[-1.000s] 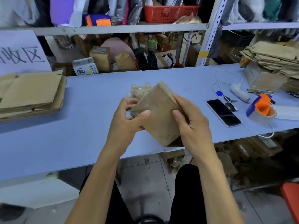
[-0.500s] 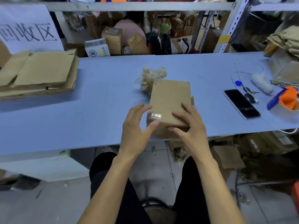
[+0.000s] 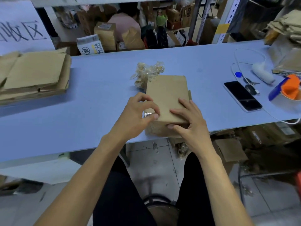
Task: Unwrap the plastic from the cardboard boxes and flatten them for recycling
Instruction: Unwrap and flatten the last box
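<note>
The cardboard box [image 3: 167,97] is being held flat on the worktop [image 3: 97,88] at its near edge. A leftover scrap of clear plastic [image 3: 147,114] at the box's near left corner is being pinched by the curled fingers of the left hand [image 3: 138,111]. The box is being steadied by the right hand [image 3: 187,118], whose fingers are lying on the top face with the thumb curled against the near side. The unwrapping step is judged to be nearly finished, since a crumpled wad of plastic [image 3: 146,74] is lying just behind the box. Next, the scrap needs peeling off and the box flattening.
</note>
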